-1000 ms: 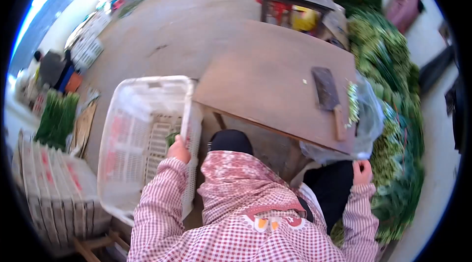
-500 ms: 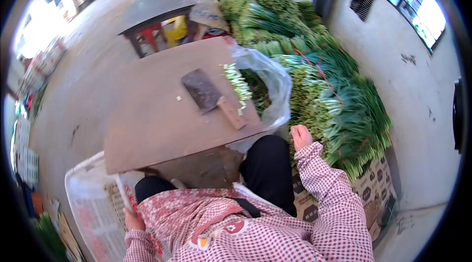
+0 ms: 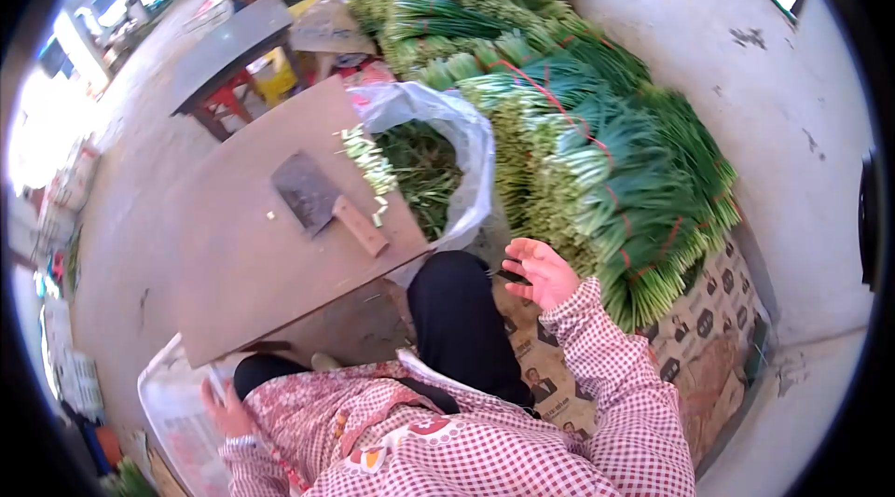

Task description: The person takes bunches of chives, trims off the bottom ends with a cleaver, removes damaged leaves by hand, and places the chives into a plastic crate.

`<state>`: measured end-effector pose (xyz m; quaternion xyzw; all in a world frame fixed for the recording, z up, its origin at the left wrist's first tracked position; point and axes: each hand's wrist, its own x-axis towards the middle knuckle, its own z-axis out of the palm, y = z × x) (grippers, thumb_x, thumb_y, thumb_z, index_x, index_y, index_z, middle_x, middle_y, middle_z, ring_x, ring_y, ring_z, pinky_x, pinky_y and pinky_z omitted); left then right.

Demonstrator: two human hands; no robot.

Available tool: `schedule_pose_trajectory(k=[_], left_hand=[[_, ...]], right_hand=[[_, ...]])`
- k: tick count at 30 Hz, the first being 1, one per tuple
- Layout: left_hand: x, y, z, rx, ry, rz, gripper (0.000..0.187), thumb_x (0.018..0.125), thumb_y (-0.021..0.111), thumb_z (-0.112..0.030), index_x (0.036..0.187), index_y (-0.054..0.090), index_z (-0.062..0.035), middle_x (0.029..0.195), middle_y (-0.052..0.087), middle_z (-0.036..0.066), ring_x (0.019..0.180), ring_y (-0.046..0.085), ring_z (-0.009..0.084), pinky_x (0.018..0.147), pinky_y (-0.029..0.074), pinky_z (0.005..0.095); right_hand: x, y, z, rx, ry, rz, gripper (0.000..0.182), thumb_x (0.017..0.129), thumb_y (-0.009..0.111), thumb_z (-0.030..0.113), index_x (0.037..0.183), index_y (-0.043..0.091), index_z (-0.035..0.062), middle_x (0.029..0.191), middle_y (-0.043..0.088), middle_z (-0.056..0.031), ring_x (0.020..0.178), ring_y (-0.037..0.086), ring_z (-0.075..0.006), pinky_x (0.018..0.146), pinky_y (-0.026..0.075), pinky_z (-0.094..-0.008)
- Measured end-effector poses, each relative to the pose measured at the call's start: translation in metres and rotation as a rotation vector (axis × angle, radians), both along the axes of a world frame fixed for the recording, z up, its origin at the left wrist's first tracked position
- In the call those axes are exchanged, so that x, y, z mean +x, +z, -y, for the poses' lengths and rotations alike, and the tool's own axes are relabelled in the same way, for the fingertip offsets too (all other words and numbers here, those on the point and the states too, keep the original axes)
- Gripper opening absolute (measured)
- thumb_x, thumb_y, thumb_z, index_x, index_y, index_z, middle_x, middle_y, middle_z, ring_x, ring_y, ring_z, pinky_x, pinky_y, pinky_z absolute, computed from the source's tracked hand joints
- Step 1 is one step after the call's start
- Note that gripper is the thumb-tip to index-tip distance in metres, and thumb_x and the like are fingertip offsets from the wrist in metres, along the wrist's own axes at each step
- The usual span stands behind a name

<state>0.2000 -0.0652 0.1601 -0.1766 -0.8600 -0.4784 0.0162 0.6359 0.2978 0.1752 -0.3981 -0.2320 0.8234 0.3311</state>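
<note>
My right hand (image 3: 541, 273) is held with its fingers apart and nothing in it, beside my knee and just in front of the pile of green stalks (image 3: 597, 171). Fingers spread, my left hand (image 3: 227, 411) is at the rim of the white plastic crate (image 3: 172, 404), low on the left. On the brown table (image 3: 233, 283) lies a cleaver (image 3: 312, 197) with a wooden handle. Cut pale stalk pieces (image 3: 369, 166) line the table's right edge, beside a clear plastic bag (image 3: 471, 138) that contains green trimmings (image 3: 419, 175).
Red bands tie the bundled stalks, which lie against the white wall (image 3: 746, 87). Printed cardboard (image 3: 718, 329) covers the floor at the right. A grey table (image 3: 233, 49) with a red stool (image 3: 228, 101) under it stands at the back left.
The view has swung to the right. My right hand, earlier curled near the stalks, has opened and its fingers are spread. My left hand's fingers have loosened at the crate rim.
</note>
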Motion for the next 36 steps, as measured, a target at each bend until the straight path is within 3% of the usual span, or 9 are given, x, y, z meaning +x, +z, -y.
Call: schedule_pose_trajectory(k=[4,8,14,17,20,23,25,32,36], left_hand=[[0.045,0.04,-0.065,0.112,-0.4,-0.151,0.031,0.077,0.056,0.009,0.106,0.055,-0.0012,0.11,0.055,0.009,0.089,0.055,0.0136,0.069,0.048,0.0241],[0.103,0.029,-0.087,0.139,-0.676,0.009,0.021,0.076,0.062,0.007,0.095,0.06,-0.0026,0.093,0.061,0.007,0.078,0.06,0.0142,0.066,0.05,0.0243],[0.159,0.048,-0.075,-0.055,-0.889,0.07,0.009,0.079,0.067,-0.009,0.075,0.065,-0.0006,0.065,0.062,0.01,0.058,0.059,0.0155,0.054,0.047,0.027],[0.144,0.032,-0.061,-0.031,-0.658,0.064,0.033,0.079,0.069,-0.014,0.054,0.052,-0.0001,0.051,0.048,0.011,0.042,0.044,0.018,0.043,0.035,0.0329],[0.125,0.047,-0.072,0.313,-0.329,0.562,0.033,0.091,0.056,-0.019,0.062,0.055,-0.0035,0.052,0.051,0.003,0.049,0.05,0.0107,0.046,0.038,0.0263],[0.104,0.041,-0.081,0.566,-0.262,0.832,0.02,0.092,0.054,-0.02,0.077,0.056,-0.0071,0.065,0.056,0.0,0.061,0.057,0.0085,0.054,0.044,0.0208],[0.109,0.042,-0.092,0.543,-0.285,0.814,0.017,0.092,0.056,-0.019,0.079,0.056,-0.0071,0.068,0.056,-0.001,0.061,0.057,0.008,0.055,0.044,0.0204],[0.128,0.015,-0.095,0.457,-0.499,0.683,0.011,0.084,0.065,-0.008,0.09,0.056,-0.0061,0.079,0.057,-0.001,0.068,0.054,0.0076,0.06,0.044,0.0202],[0.094,0.013,-0.088,0.118,-0.119,0.077,0.056,0.07,0.072,-0.012,0.119,0.045,-0.0052,0.109,0.049,0.012,0.102,0.051,0.022,0.079,0.047,0.0328]], right_hand=[[-0.076,0.037,-0.014,0.471,0.455,0.131,0.027,0.09,0.054,0.017,0.115,0.052,0.0074,0.101,0.06,-0.0023,0.09,0.058,-0.0116,0.075,0.048,-0.0263],[-0.188,0.033,-0.028,1.317,0.618,0.695,0.043,0.085,0.061,0.029,0.118,0.05,0.0027,0.108,0.057,-0.0139,0.097,0.057,-0.0245,0.085,0.046,-0.0349],[-0.267,0.011,-0.032,1.363,0.751,1.279,0.06,0.077,0.069,0.027,0.124,0.039,0.0026,0.121,0.044,-0.0213,0.111,0.049,-0.0357,0.094,0.042,-0.0422],[-0.281,0.019,-0.04,1.259,0.761,1.267,0.038,0.08,0.059,0.017,0.112,0.048,-0.0008,0.093,0.057,-0.0184,0.088,0.059,-0.0313,0.081,0.048,-0.0417],[-0.269,0.033,-0.056,0.648,0.855,0.636,0.026,0.083,0.051,0.016,0.104,0.054,0.0008,0.07,0.056,-0.0071,0.051,0.052,-0.0143,0.041,0.042,-0.0318],[-0.257,0.013,-0.033,0.684,0.699,0.61,0.039,0.084,0.056,0.026,0.113,0.049,0.0009,0.074,0.058,-0.0093,0.059,0.056,-0.0187,0.052,0.048,-0.0333],[-0.257,0.013,-0.017,1.075,0.688,0.887,0.058,0.083,0.061,0.037,0.123,0.042,-0.0001,0.097,0.063,-0.02,0.094,0.061,-0.0322,0.085,0.047,-0.0401],[-0.303,0.013,0.073,1.315,0.955,0.737,0.061,0.084,0.055,0.046,0.128,0.037,0.0075,0.111,0.057,-0.0288,0.104,0.056,-0.0399,0.09,0.043,-0.0454],[-0.281,0.009,0.108,1.203,0.94,0.74,0.058,0.084,0.057,0.046,0.118,0.04,0.0024,0.094,0.062,-0.0238,0.089,0.062,-0.0375,0.079,0.05,-0.0424]])
